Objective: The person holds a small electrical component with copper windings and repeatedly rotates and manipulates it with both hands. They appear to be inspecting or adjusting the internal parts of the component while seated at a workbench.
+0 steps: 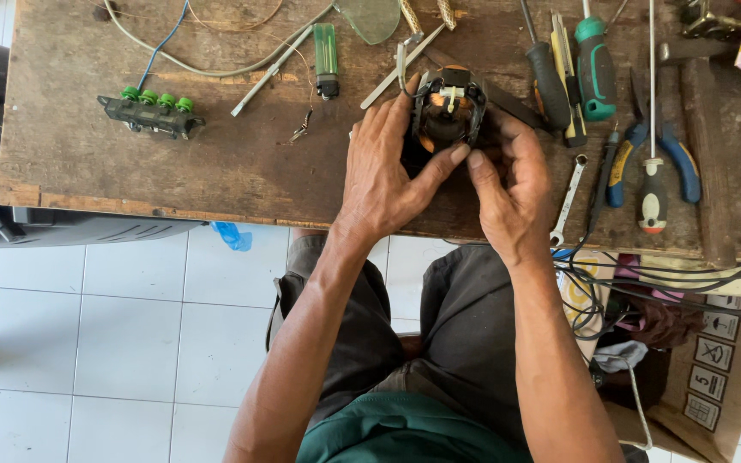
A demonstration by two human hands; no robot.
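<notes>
Worn wooden workbench is seen from above, white floor tiles below it. A small motor with copper windings is gripped between both hands near the bench edge. Left hand is curled around its left side, thumb pressed at the bottom. Right hand is closed against its right side. Left of the left hand, a switch block with 4 green buttons and a green lighter are laid. Right of the right hand, screwdrivers, blue-handled pliers and a small wrench are laid.

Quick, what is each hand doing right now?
Left hand: closed around the small motor, gripping its left side.
Right hand: also on the motor, fingers holding its right side.
</notes>
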